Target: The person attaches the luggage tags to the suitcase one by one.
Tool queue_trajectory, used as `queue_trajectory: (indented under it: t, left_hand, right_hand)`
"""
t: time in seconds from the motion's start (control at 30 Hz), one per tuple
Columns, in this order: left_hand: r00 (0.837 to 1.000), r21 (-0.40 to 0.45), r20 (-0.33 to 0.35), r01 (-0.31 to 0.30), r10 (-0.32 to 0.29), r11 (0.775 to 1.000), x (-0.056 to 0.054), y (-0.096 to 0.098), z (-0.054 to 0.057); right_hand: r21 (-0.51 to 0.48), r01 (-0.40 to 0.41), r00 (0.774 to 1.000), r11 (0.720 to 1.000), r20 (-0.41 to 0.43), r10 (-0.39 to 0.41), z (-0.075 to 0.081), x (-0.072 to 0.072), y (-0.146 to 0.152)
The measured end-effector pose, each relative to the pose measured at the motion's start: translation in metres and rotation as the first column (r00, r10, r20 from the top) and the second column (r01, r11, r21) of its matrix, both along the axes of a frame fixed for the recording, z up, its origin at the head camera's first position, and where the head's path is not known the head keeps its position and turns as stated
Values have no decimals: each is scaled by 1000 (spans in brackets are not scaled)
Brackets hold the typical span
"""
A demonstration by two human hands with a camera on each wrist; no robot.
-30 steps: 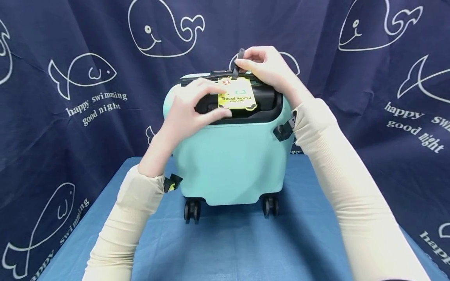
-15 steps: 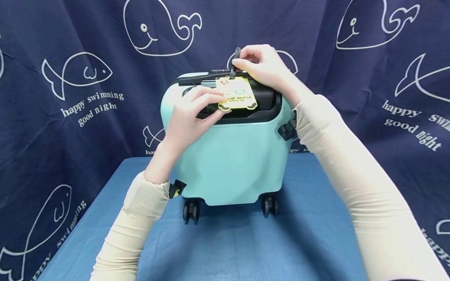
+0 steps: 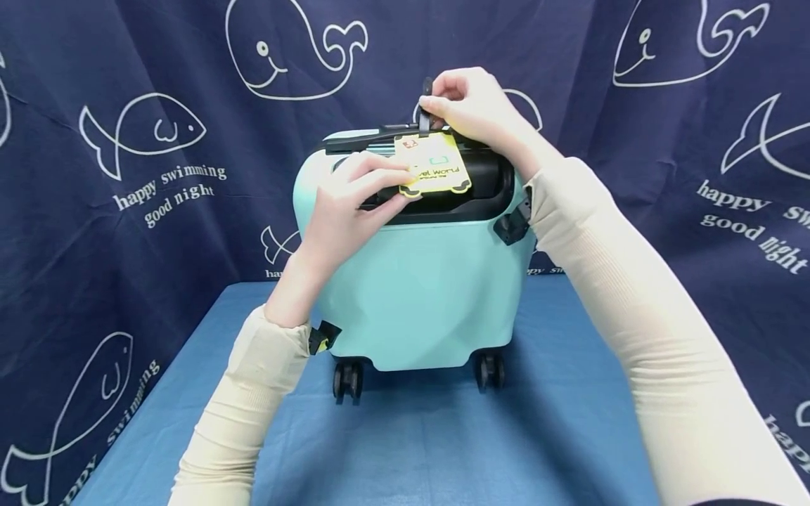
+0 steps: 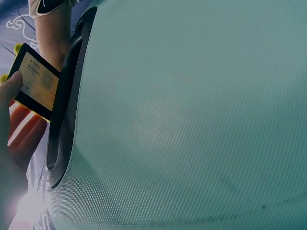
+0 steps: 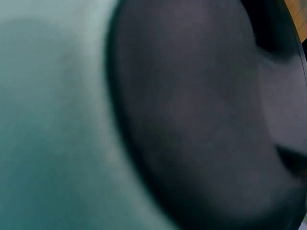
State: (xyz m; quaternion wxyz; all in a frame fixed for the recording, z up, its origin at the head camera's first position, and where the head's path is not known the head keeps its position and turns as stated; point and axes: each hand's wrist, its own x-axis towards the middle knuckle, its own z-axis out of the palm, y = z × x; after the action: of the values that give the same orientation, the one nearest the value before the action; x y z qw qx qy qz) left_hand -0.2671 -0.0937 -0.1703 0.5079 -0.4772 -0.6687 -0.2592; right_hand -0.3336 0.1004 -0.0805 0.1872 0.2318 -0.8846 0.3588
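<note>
A yellow luggage tag (image 3: 436, 165) printed "Travel World" hangs at the top front of a mint-green suitcase (image 3: 418, 295). My left hand (image 3: 351, 207) pinches the tag's lower left corner between thumb and fingers; the left wrist view shows the tag's back, a dark-framed card (image 4: 41, 79) with the thumb on it. My right hand (image 3: 477, 105) pinches the tag's black strap (image 3: 425, 116) and holds it upright above the suitcase's black carry handle (image 3: 367, 140). In the right wrist view only the suitcase's black recess (image 5: 192, 110) and green shell show; the fingers are hidden there.
The suitcase stands on black wheels (image 3: 348, 379) on a blue cloth-covered table (image 3: 405, 450). Close behind it hangs a navy curtain (image 3: 177, 56) with white whale and fish drawings.
My left hand has closed on the tag's lower corner and lifted it slightly to the right. The right hand has risen a little, still holding the strap.
</note>
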Motion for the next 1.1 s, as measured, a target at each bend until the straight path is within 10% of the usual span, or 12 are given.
queue_trajectory:
  t: [1.1]
  left_hand:
    - [989,65,37,142,-144,988,-7,-1,-6]
  right_hand:
    - [36,136,977,990,161,-140,-4,-9,-7]
